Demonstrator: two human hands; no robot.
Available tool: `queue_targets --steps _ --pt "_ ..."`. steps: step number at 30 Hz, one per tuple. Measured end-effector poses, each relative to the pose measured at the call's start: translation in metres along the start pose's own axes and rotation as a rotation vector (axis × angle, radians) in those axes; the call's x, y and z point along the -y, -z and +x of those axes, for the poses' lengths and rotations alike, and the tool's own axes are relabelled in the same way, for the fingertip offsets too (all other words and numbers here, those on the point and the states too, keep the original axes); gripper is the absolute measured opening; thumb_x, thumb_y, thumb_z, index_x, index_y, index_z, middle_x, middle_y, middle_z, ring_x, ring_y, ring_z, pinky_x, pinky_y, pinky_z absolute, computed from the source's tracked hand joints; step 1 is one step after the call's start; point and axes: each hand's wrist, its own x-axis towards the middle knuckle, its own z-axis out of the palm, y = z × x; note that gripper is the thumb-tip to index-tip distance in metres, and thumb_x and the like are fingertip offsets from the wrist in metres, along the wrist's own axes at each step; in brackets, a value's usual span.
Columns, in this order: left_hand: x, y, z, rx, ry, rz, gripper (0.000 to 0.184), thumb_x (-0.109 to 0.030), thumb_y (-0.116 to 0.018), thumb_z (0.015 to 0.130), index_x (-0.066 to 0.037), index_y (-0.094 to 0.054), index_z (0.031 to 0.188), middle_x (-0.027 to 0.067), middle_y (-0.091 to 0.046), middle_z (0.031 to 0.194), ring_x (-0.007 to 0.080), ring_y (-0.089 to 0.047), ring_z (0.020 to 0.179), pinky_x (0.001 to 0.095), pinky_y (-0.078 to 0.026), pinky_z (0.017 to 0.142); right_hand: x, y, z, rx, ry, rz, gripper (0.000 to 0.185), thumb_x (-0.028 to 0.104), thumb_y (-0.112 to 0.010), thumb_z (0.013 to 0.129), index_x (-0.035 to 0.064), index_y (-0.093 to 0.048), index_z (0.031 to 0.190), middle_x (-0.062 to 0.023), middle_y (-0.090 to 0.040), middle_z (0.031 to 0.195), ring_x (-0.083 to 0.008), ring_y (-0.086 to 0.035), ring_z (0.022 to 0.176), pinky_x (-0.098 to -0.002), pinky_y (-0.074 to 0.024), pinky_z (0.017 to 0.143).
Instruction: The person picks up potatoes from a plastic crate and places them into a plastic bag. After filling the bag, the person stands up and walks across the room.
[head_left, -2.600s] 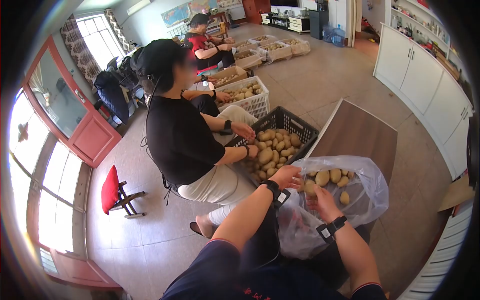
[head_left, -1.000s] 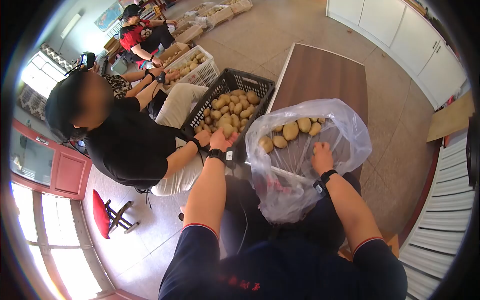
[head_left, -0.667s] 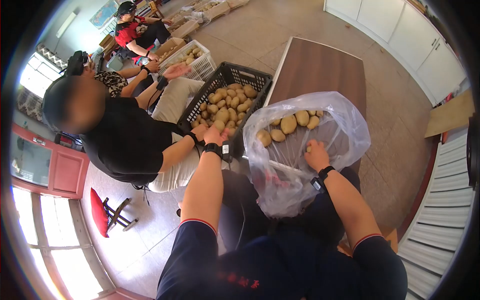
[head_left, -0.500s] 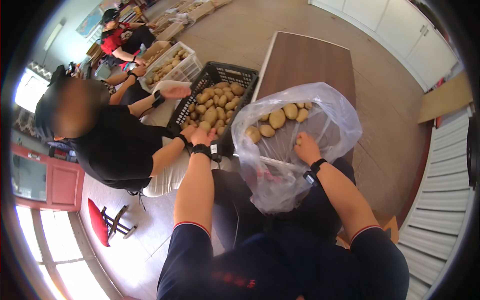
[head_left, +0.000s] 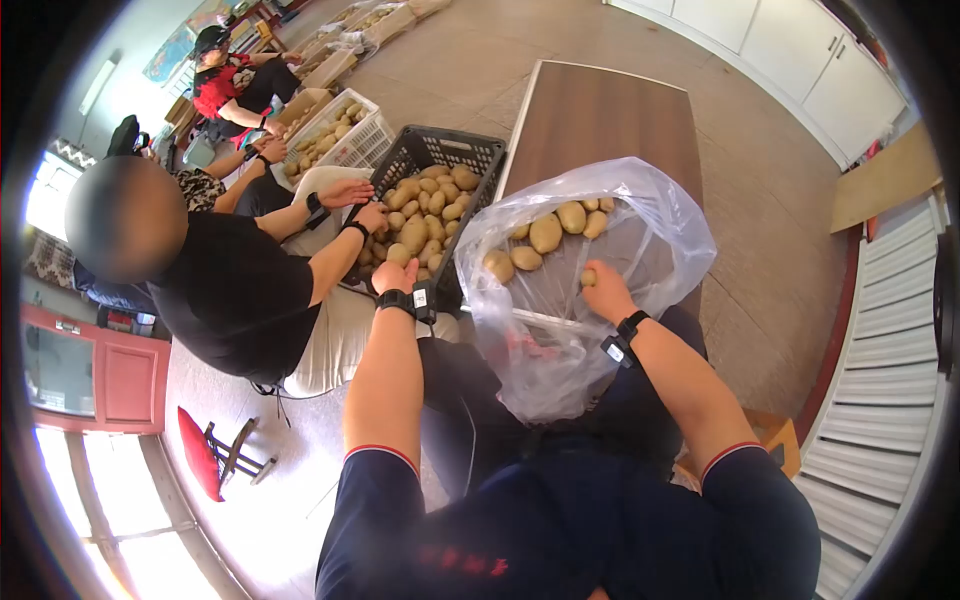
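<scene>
At the bag (head_left: 548, 378), right fingers (head_left: 600, 269) pinch a potato (head_left: 588, 279) at their tips, the hold of left fingers (head_left: 411, 269) unclear.

The left arm (head_left: 385, 385) stretches almost straight ahead, its elbow hardly bent, and the left hand (head_left: 393, 277) lies at its far end with the back of the hand partly in view and the fingers (head_left: 411, 268) pointing forward, their exact closure too small to tell. The right arm (head_left: 690, 385) slants inward in front of the body, and the right hand (head_left: 606, 293) points ahead and to the left, its thumb and fingertips drawn together in a pinch. The two hands are well apart.
</scene>
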Motion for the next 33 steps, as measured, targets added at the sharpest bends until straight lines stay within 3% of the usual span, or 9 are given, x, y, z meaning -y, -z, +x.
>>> queue_targets --steps 1,7,8,11,15,18,21,25,33 --pt "-0.003 0.005 0.001 0.107 0.057 0.036 0.058 -0.058 -0.050 0.087 -0.005 -0.072 0.083 0.0157 -0.069 0.082 0.0328 -0.067 0.080 0.0424 -0.052 0.070 0.000 -0.001 0.001 0.007 0.009 0.004 0.040 0.011 -0.065 0.073 0.0056 -0.056 0.112 -0.0232 -0.061 0.102 -0.0405 -0.056 0.101 -0.0459 -0.0455 0.088" --pt "0.008 -0.030 0.011 -0.085 0.047 -0.186 0.049 -0.052 -0.061 0.084 -0.005 -0.070 0.078 0.0140 -0.068 0.075 0.0325 -0.067 0.077 0.0397 -0.052 0.070 -0.010 -0.008 0.003 -0.034 0.068 0.009 0.037 0.011 -0.065 0.075 0.0056 -0.059 0.111 -0.0228 -0.061 0.105 -0.0410 -0.057 0.098 -0.0449 -0.0465 0.087" --pt "0.000 -0.025 0.010 -0.084 0.049 -0.188 0.049 -0.052 -0.061 0.084 -0.005 -0.070 0.078 0.0140 -0.068 0.075 0.0325 -0.067 0.077 0.0397 -0.052 0.070 -0.006 -0.006 0.004 0.020 -0.040 0.090 0.037 0.012 -0.065 0.076 0.0041 -0.059 0.111 -0.0212 -0.062 0.104 -0.0385 -0.060 0.092 -0.0428 -0.0483 0.083" --pt "-0.045 0.022 0.002 0.059 0.851 -1.926 0.037 -0.029 -0.058 0.092 0.001 -0.053 0.113 0.0152 -0.059 0.100 0.0324 -0.063 0.088 0.0389 -0.054 0.069 -0.002 -0.008 0.009 0.119 -0.204 0.334 0.036 0.017 -0.064 0.079 0.0012 -0.058 0.112 -0.0169 -0.064 0.102 -0.0309 -0.063 0.080 -0.0381 -0.0508 0.074" --pt "-0.070 0.040 -0.010 0.289 0.664 -1.979 0.036 -0.020 -0.053 0.094 0.001 -0.042 0.122 0.0155 -0.052 0.109 0.0335 -0.061 0.092 0.0385 -0.055 0.069 0.038 0.010 0.006 0.256 -0.401 0.710 0.037 0.029 -0.059 0.089 -0.0006 -0.058 0.110 -0.0079 -0.063 0.093 -0.0154 -0.060 0.070 -0.0304 -0.0506 0.063" --pt "-0.089 0.055 -0.020 0.605 0.385 -1.795 0.035 -0.023 -0.055 0.093 0.000 -0.047 0.118 0.0147 -0.055 0.110 0.0287 -0.063 0.088 0.0359 -0.055 0.067 0.061 0.011 0.012 0.400 -0.424 0.802 0.040 0.038 -0.052 0.094 0.0017 -0.059 0.110 -0.0055 -0.061 0.090 -0.0139 -0.056 0.067 -0.0287 -0.0498 0.060" --pt "-0.104 0.067 -0.027 0.812 0.292 -1.706 0.037 -0.025 -0.057 0.092 -0.001 -0.048 0.118 0.0142 -0.056 0.111 0.0283 -0.065 0.086 0.0348 -0.054 0.065 0.089 0.005 0.017 0.396 -0.404 0.892 0.042 0.041 -0.049 0.096 0.0024 -0.058 0.110 -0.0035 -0.057 0.086 -0.0120 -0.052 0.064 -0.0272 -0.0479 0.057" --pt "-0.122 0.090 -0.039 0.963 0.257 -1.554 0.045 -0.038 -0.055 0.093 -0.005 -0.048 0.122 0.0129 -0.058 0.110 0.0287 -0.065 0.085 0.0326 -0.052 0.063 0.131 0.008 0.022 0.452 -0.339 0.955 0.041 0.040 -0.045 0.099 0.0031 -0.058 0.109 -0.0026 -0.057 0.084 -0.0101 -0.051 0.063 -0.0261 -0.0463 0.056" --pt "-0.115 0.081 -0.035 1.045 0.126 -1.682 0.029 -0.034 -0.056 0.094 -0.009 -0.057 0.110 0.0065 -0.064 0.092 0.0206 -0.064 0.074 0.0296 -0.049 0.059 0.154 0.002 0.029 0.406 -0.190 0.880 0.032 0.031 -0.045 0.100 0.0026 -0.058 0.108 -0.0027 -0.056 0.081 -0.0073 -0.052 0.062 -0.0244 -0.0427 0.053"
